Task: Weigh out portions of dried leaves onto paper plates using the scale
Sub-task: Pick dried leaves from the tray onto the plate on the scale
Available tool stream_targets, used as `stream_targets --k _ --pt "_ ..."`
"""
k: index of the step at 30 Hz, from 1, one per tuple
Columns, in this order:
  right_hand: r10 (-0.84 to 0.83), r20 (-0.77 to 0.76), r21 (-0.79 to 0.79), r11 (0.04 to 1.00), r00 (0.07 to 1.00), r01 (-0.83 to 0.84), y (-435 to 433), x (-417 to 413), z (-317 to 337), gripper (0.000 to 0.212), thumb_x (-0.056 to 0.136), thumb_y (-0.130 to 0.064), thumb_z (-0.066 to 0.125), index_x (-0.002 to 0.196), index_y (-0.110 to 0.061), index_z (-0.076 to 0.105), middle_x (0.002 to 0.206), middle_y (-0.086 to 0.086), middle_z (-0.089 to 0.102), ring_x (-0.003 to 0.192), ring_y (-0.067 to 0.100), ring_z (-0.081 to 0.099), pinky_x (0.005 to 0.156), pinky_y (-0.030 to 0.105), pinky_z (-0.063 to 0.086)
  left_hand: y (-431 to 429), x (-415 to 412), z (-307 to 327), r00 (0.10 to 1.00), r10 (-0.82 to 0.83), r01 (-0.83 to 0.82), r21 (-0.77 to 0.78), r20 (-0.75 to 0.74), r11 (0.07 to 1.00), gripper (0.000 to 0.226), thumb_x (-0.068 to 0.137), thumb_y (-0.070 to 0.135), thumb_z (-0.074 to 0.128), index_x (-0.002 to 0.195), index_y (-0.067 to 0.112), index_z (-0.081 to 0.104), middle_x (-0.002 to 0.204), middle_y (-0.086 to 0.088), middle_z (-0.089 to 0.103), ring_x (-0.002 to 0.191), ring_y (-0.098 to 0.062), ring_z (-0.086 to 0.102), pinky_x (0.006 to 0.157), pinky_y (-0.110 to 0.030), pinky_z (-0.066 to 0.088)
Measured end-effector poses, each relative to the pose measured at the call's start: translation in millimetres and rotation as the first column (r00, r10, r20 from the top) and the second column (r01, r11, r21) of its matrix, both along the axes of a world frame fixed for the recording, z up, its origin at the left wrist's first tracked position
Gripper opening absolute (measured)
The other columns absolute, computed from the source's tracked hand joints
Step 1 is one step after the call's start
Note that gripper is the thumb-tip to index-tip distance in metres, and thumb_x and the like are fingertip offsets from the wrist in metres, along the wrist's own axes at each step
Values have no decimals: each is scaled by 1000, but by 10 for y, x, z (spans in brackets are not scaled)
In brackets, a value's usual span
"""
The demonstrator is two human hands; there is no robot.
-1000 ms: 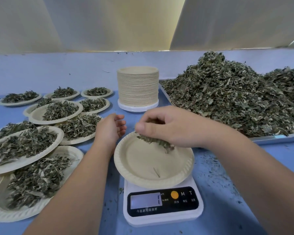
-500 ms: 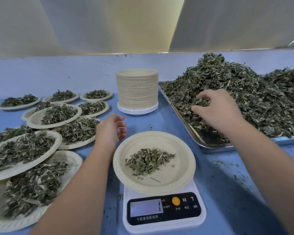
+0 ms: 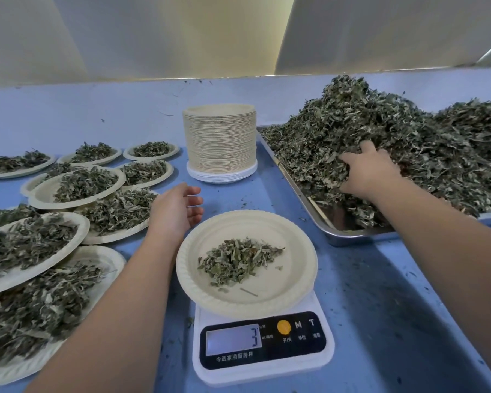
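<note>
Head view. Paper plate (image 3: 292, 245) seated on scale (image 3: 262, 361), small heap of dried leaves (image 3: 238, 262) at its centre; display reads 3. Left hand (image 3: 176, 212) loose and uncurled, empty, just beside plate's left rim. Right hand (image 3: 364, 173) dug into big leaf pile (image 3: 408, 143) in metal tray (image 3: 343, 236), fingers curled around a clump. Filled plates (image 3: 77, 185) crowd blue table (image 3: 380, 293) at left. Stack of unused plates (image 3: 220, 143) behind scale.
</note>
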State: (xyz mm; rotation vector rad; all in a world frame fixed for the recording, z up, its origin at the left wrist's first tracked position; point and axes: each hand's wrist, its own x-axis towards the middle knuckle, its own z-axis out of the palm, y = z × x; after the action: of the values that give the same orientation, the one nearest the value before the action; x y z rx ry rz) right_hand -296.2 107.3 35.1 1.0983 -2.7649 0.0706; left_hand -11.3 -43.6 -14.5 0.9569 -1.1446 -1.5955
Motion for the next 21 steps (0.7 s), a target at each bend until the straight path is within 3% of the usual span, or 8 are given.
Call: stream_targets --k 4,8,11,13,15,18,21 --pt "118 13 -93 989 993 -116 72 122 49 46 80 -11 70 124 -23 59 127 13 40 99 34 53 82 39 51 22 3 17 1000 0 0 -5 5 1000 28 97 23 46 81 7 62 50 1 59 41 -14 50 40 -17 42" --pt "286 151 -134 954 946 -267 223 300 50 47 79 -20 75 123 -22 60 93 0 59 70 16 56 59 22 42 38 21 10 1000 -3 3 -8 11 1000 25 96 22 48 82 7 62 50 1 60 45 -16 51 43 -19 43" --pt "355 214 -286 913 910 -289 303 387 14 40 83 -28 71 121 -29 59 78 -6 61 43 5 49 38 19 33 38 14 12 1000 -4 4 5 11 1000 23 95 21 49 83 7 62 49 1 59 44 -16 49 43 -20 41" --pt "381 197 -364 884 903 -294 308 418 -3 31 87 -36 64 118 -32 59 78 -5 63 42 5 49 40 21 34 32 3 16 1000 -1 1 41 -2 999 19 93 17 51 82 6 61 47 0 57 44 -17 46 41 -20 39" --pt "391 171 -434 854 904 -287 293 450 -11 19 93 -40 53 109 -32 59 64 -5 60 38 6 45 41 22 31 23 -4 15 1000 1 -1 64 -4 998 16 90 15 52 81 6 61 46 0 56 44 -18 45 40 -19 37" --pt "404 189 -520 814 895 -258 275 478 -34 21 98 -39 44 102 -26 61 49 -5 48 39 8 43 44 24 28 10 -3 5 1000 -17 17 65 -7 998 15 91 14 51 82 6 61 47 0 56 44 -17 45 41 -20 37" --pt "435 273 -591 780 858 -207 266 508 -20 25 100 -39 40 102 -23 60 52 -3 48 41 11 53 46 25 41 -3 9 -14 1000 -16 16 60 -12 998 15 90 14 52 83 6 61 49 -1 57 45 -18 47 43 -22 38"
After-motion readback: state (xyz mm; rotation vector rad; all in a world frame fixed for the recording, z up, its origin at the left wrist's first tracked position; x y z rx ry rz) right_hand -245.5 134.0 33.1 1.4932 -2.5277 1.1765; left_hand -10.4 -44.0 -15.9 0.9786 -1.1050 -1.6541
